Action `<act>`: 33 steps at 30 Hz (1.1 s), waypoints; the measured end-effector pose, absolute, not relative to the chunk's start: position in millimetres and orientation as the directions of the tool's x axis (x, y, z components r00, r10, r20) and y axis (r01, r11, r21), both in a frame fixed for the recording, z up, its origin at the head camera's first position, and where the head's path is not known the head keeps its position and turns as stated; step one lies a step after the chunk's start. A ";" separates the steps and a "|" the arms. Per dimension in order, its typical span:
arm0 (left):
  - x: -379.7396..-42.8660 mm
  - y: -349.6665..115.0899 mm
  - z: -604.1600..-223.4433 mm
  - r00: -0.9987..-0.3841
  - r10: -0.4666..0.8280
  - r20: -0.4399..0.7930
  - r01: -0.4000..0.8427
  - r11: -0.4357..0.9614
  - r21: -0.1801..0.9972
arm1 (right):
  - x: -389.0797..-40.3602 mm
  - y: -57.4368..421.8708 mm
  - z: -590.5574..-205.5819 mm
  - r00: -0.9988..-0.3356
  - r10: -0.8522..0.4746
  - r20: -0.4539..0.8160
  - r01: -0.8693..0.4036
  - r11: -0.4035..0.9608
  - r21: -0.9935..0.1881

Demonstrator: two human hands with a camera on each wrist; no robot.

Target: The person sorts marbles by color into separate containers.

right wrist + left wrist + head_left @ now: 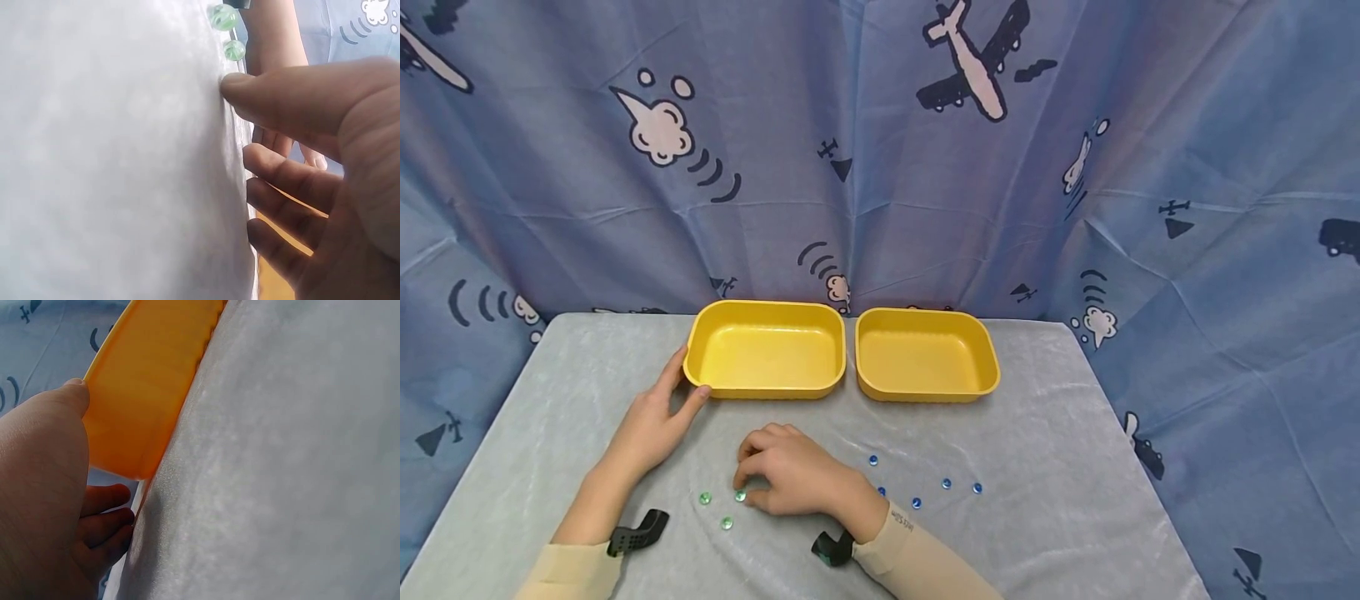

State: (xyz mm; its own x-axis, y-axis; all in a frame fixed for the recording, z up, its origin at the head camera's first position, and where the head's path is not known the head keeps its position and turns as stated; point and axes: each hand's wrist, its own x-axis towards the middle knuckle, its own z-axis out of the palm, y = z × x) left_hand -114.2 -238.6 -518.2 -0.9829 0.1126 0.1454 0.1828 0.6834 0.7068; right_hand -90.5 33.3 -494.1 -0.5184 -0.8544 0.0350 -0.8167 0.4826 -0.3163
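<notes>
In the head view my left hand [651, 425] rests at the near left corner of a yellow plastic bin [765, 392]. Its thumb touches the bin's rim in the left wrist view, and the other fingers lie loosely beside the wall. My right hand [797, 471] is low over the grey cloth, thumb and fingers spread apart around a green glass marble [741, 496]. Two more green marbles lie close by, one green marble [705, 498] to the left and another green marble [727, 523] nearer me. The right wrist view shows the fingertips [257, 156] down at the cloth.
A second yellow bin [927, 395] stands right of the first. Several blue marbles [917, 503] are scattered right of my right hand, one partly hidden by the wrist. Grey cloth [1060, 467] covers the table; a blue curtain [880, 167] hangs behind it.
</notes>
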 end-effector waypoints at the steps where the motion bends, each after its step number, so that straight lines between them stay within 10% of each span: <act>1: -114.0 -238.5 -518.4 -0.983 0.112 0.145 0.183 0.683 0.707 | -90.5 33.2 -494.0 -0.518 -0.855 0.031 -0.818 0.484 -0.312; 33: -114.9 -238.7 -519.0 -0.983 0.115 0.144 0.183 0.683 0.707 | -97.1 33.7 -481.7 -0.578 -0.811 0.093 -0.758 0.490 -0.431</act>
State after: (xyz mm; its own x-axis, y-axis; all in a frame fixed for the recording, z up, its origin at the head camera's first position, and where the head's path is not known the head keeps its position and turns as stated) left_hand -114.9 -238.7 -519.0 -0.9829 0.1147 0.1439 0.1832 0.6830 0.7071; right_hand -97.1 33.7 -481.7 -0.5777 -0.8109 0.0933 -0.7575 0.4900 -0.4313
